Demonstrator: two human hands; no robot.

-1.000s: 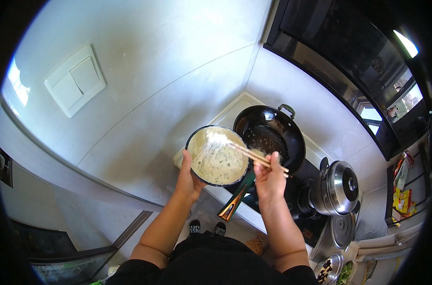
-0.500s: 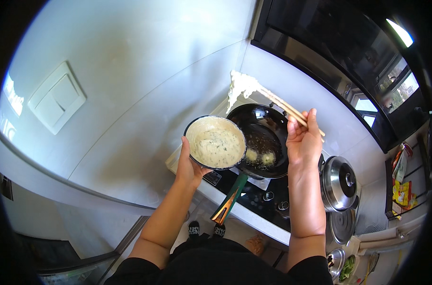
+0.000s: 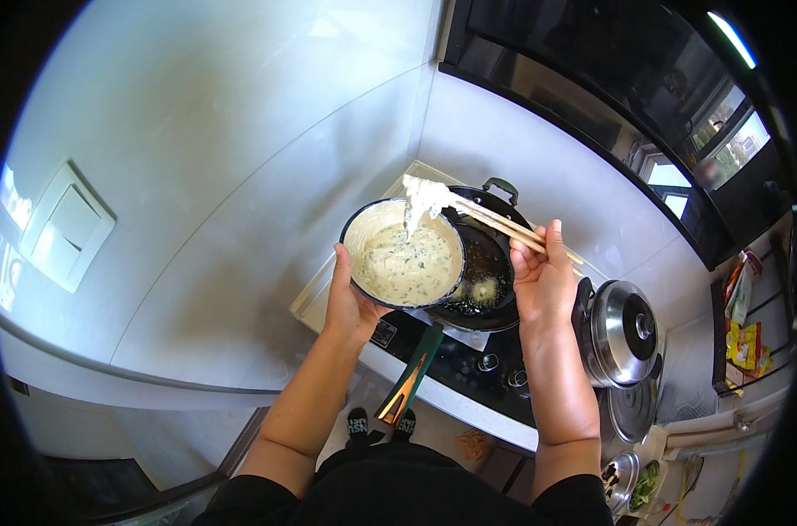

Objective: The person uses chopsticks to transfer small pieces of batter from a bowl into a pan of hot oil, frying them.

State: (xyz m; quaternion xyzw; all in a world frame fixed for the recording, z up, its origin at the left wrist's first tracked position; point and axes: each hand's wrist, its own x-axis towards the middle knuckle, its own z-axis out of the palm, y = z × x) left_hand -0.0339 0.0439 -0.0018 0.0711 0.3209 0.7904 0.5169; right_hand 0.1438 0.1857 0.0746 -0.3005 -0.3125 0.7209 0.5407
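Note:
My left hand (image 3: 351, 302) grips a dark-rimmed bowl (image 3: 455, 289) from its lower left side. Inside it lies a thick pale batter (image 3: 403, 267) flecked with green. A pair of wooden chopsticks (image 3: 495, 221) is pinched in my right hand (image 3: 541, 273). A clump of white batter (image 3: 427, 195) clings to their tips, above the bowl's far rim, and a strand hangs down toward the bowl. Behind and partly under the bowl is a black wok (image 3: 502, 320) with dark oil. A pale lump of batter (image 3: 484, 291) sizzles in it; the bowl covers part of the wok.
The wok's green and copper handle (image 3: 409, 381) juts toward me over the hob (image 3: 468, 364). A lidded steel pot (image 3: 624, 333) stands right of my right forearm. A dark range hood (image 3: 591, 79) overhangs at the upper right. A tiled wall (image 3: 240, 158) borders the left.
The batter-laden chopsticks have come down and slightly left, from above the wok to over the bowl's far rim. The bowl has shifted slightly right in view, hiding more of the wok.

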